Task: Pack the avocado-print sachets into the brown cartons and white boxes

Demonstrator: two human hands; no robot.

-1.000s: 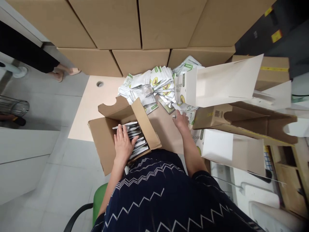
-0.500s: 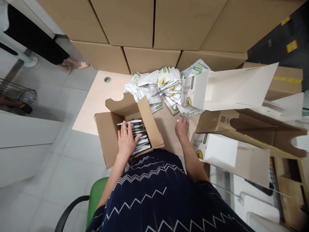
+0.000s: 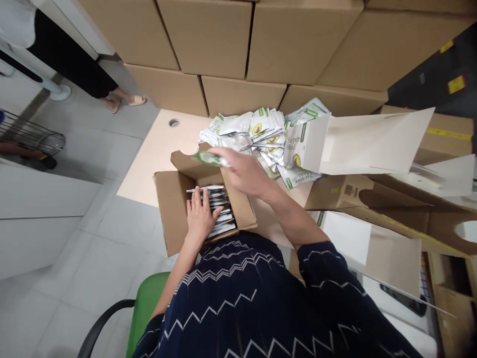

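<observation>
My left hand (image 3: 200,215) lies with its fingers spread on a row of sachets (image 3: 222,219) packed on edge inside an open cardboard box (image 3: 169,209). Over the box's far right flap, my right hand (image 3: 244,171) is closed on a white and green sachet (image 3: 210,158), partly blurred by motion. Beyond the box is a heap of loose sachets (image 3: 268,130) printed with avocados. One more sachet (image 3: 298,175) rests nearer to me, below a white printed carton (image 3: 305,144).
Large cardboard boxes (image 3: 244,97) are stacked along the table's back. At right lie an opened brown box (image 3: 391,199) and white cartons (image 3: 372,141). A green chair (image 3: 147,303) is at my left. Another person's legs (image 3: 74,54) show at upper left.
My right hand has moved left and away from me, from near the sachet heap to above the box, carrying a sachet. My left hand stays on the packed row. The view has shifted slightly.
</observation>
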